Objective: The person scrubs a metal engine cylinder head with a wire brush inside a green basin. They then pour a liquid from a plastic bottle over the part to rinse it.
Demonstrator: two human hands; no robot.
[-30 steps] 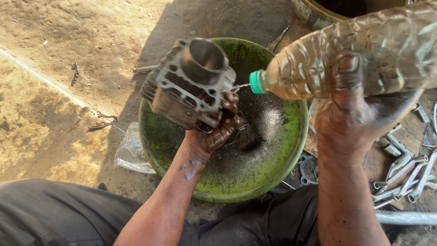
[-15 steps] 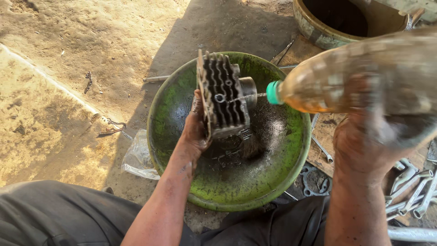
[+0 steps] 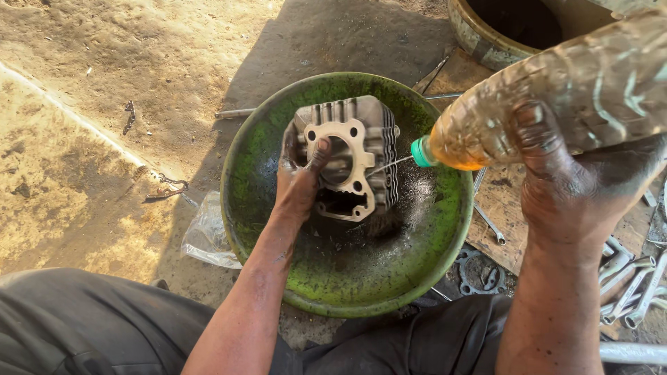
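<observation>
Sunlit dirt ground fills the left and top of the view, with shade falling across the middle, and dark trousers are seen along the bottom edge. A wide green basin, blackened with oily grime inside, is set on the ground in the shade. Over the basin a finned metal engine cylinder is held with its flat gasket face turned up towards the camera, its round bore and bolt holes showing. The cylinder is gripped by the left hand, whose fingers are closed on its near left side with the thumb pressed at the rim of the bore. A crumpled plastic bottle of amber liquid is clasped from below in the right hand, fingers wrapped firmly round its body, and is tilted so that its green cap points at the cylinder; a thin stream is seen running from the cap to the cylinder's face. A round rusty container is partly seen at the top edge. A heap of wrenches lies at the right, a clear plastic bag lies just beside the basin on the left, and a flat metal gasket rests near the basin's right rim.
</observation>
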